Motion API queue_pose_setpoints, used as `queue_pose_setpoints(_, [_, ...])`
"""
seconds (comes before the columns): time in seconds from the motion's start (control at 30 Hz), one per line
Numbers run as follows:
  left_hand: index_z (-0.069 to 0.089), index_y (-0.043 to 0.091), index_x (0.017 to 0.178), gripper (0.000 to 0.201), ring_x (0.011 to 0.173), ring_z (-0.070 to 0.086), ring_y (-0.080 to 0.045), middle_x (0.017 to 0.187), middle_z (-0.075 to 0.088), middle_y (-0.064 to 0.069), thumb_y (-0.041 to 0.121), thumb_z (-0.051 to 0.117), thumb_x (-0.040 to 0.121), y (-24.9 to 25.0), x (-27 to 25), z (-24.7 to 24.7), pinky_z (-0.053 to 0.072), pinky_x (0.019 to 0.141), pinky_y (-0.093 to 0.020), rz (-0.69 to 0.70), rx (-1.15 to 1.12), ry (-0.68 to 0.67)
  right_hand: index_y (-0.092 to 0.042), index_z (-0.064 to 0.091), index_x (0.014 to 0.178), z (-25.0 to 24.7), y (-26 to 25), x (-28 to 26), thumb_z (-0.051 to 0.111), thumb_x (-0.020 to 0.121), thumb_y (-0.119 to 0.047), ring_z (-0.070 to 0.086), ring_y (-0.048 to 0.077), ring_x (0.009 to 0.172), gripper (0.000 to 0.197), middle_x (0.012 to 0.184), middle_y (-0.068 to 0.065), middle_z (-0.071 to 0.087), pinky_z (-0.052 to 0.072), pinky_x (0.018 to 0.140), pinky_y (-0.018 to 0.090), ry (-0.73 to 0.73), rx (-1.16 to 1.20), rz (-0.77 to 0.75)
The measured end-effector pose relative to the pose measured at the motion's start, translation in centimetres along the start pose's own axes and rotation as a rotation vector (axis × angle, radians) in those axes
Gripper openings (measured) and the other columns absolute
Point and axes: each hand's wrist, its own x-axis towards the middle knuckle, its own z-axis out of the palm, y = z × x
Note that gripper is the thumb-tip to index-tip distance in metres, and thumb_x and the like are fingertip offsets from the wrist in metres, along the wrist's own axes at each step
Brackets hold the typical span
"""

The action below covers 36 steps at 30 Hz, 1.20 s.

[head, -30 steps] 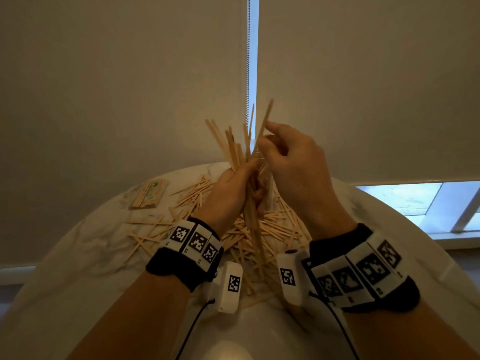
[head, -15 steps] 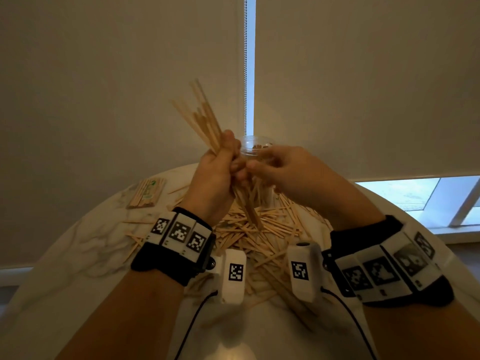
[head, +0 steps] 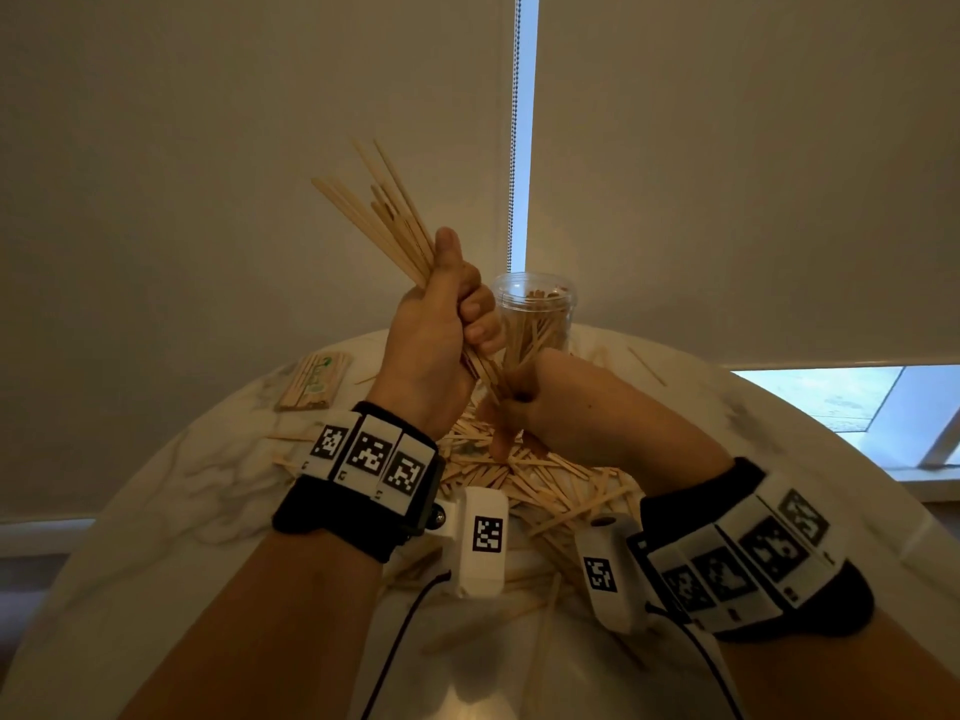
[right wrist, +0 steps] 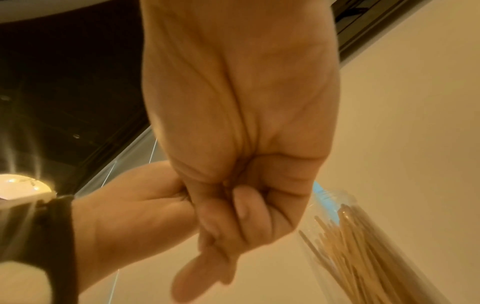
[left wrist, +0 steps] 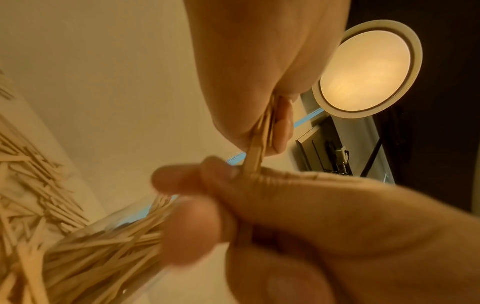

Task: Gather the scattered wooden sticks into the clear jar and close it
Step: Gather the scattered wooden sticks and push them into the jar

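Note:
My left hand grips a thick bundle of wooden sticks held above the table, its tops fanning up and to the left. My right hand is curled round the bundle's lower end just below the left fist; the left wrist view shows its fingers wrapped on the sticks. The clear jar stands open right behind both hands, partly filled with sticks. A heap of loose sticks lies on the table under the hands. No lid is visible.
The round white marble table ends close to a blind-covered wall. A wrapped pack of sticks lies at the back left. One stray stick lies at the back right. A window strip shows at the right.
My left hand lifted the bundle and tipped it to the left. My right hand came down from the stick tops to the bundle's lower end. The jar behind is now uncovered.

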Motion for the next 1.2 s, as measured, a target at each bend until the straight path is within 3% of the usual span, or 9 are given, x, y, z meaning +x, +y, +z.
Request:
queue_pose_setpoints(0.1, [0.035, 0.020, 0.061, 0.051, 0.044, 0.028, -0.009, 0.058, 0.025, 0.000, 0.049, 0.046, 0.101, -0.5, -0.1, 0.1, 0.026, 0.046, -0.025, -0.034, 0.063, -0.007, -0.018, 0.069, 0.078, 0.1, -0.3, 0.1, 0.061, 0.097, -0.025, 0.056, 0.009, 0.053, 0.022, 0.056, -0.011, 0.066, 0.048, 0.055, 0.025, 0.058, -0.029, -0.032])
queue_pose_setpoints(0.2, [0.036, 0.020, 0.061, 0.052, 0.045, 0.026, -0.010, 0.057, 0.025, 0.001, 0.050, 0.046, 0.102, -0.5, 0.0, -0.2, 0.025, 0.044, -0.024, -0.004, 0.138, 0.011, -0.016, 0.071, 0.098, -0.2, -0.4, 0.0, 0.069, 0.091, -0.020, 0.070, 0.012, 0.080, 0.008, 0.085, -0.003, 0.074, 0.057, 0.081, 0.034, -0.040, 0.007, -0.021])
queue_pose_setpoints(0.33, [0.036, 0.021, 0.061, 0.049, 0.046, 0.022, -0.010, 0.056, 0.025, 0.004, 0.046, 0.048, 0.102, -0.1, 0.2, -0.7, 0.022, 0.043, -0.023, -0.022, 0.245, 0.003, -0.016, 0.066, 0.124, -1.7, -0.5, -0.8, 0.062, 0.094, -0.016, 0.068, 0.010, 0.101, 0.031, 0.109, -0.005, 0.073, 0.052, 0.099, 0.039, -0.036, 0.113, -0.021])
queue_pose_setpoints(0.47, [0.052, 0.023, 0.068, 0.041, 0.042, 0.038, -0.006, 0.050, 0.045, 0.012, 0.047, 0.049, 0.102, -1.1, -0.2, -0.8, 0.031, 0.042, -0.019, -0.218, 0.491, -0.049, -0.020, 0.058, 0.134, -3.8, -0.3, -1.6, 0.051, 0.100, -0.041, 0.062, 0.016, 0.110, 0.041, 0.123, 0.002, 0.066, 0.051, 0.095, 0.037, 0.323, 0.128, -0.012])
queue_pose_setpoints(0.6, [0.061, 0.019, 0.079, 0.039, 0.045, 0.040, -0.007, 0.051, 0.049, 0.012, 0.050, 0.048, 0.100, -2.8, -0.8, -0.3, 0.034, 0.050, -0.025, -0.292, 0.848, -0.250, -0.031, 0.020, 0.156, -4.6, -0.1, -1.7, 0.065, 0.078, -0.068, 0.052, 0.012, 0.122, 0.097, 0.148, 0.001, 0.046, 0.047, 0.086, 0.025, 0.547, 0.408, -0.013])
queue_pose_setpoints(0.67, [0.059, 0.017, 0.082, 0.038, 0.045, 0.039, -0.007, 0.053, 0.048, 0.011, 0.050, 0.050, 0.099, -3.2, -1.1, 0.1, 0.035, 0.052, -0.026, -0.298, 0.979, -0.351, -0.030, 0.019, 0.155, -4.3, 0.3, -1.5, 0.074, 0.078, -0.055, 0.058, 0.017, 0.121, 0.098, 0.142, 0.005, 0.051, 0.053, 0.094, 0.034, 0.593, 0.487, -0.037])
queue_pose_setpoints(0.83, [0.052, 0.015, 0.076, 0.041, 0.043, 0.043, -0.009, 0.051, 0.048, 0.009, 0.049, 0.050, 0.099, -3.1, -1.4, 0.8, 0.039, 0.051, -0.026, -0.218, 1.086, -0.435, -0.006, 0.055, 0.116, -3.7, 0.5, -1.0, 0.061, 0.095, -0.007, 0.074, 0.018, 0.078, 0.022, 0.094, 0.013, 0.073, 0.061, 0.072, 0.028, 0.656, 0.606, -0.190])
queue_pose_setpoints(1.07, [0.056, 0.016, 0.078, 0.051, 0.054, 0.042, -0.017, 0.061, 0.047, -0.002, 0.065, 0.048, 0.093, -3.2, -1.4, 0.1, 0.040, 0.059, -0.034, -0.206, 1.275, -0.442, -0.016, 0.060, 0.101, -3.8, 1.0, -0.3, 0.045, 0.102, -0.039, 0.069, 0.016, 0.082, 0.028, 0.091, 0.001, 0.067, 0.061, 0.076, 0.041, 0.827, 0.361, -0.082])
queue_pose_setpoints(1.2, [0.059, 0.019, 0.074, 0.030, 0.052, 0.045, -0.010, 0.061, 0.052, 0.004, 0.040, 0.060, 0.096, -3.0, -1.2, 0.4, 0.036, 0.053, -0.022, -0.155, 1.352, -0.420, -0.013, 0.066, 0.086, -2.2, 1.8, 0.5, 0.036, 0.103, -0.043, 0.063, 0.021, 0.072, 0.046, 0.077, 0.004, 0.065, 0.055, 0.073, 0.042, 0.594, -0.198, 0.029])
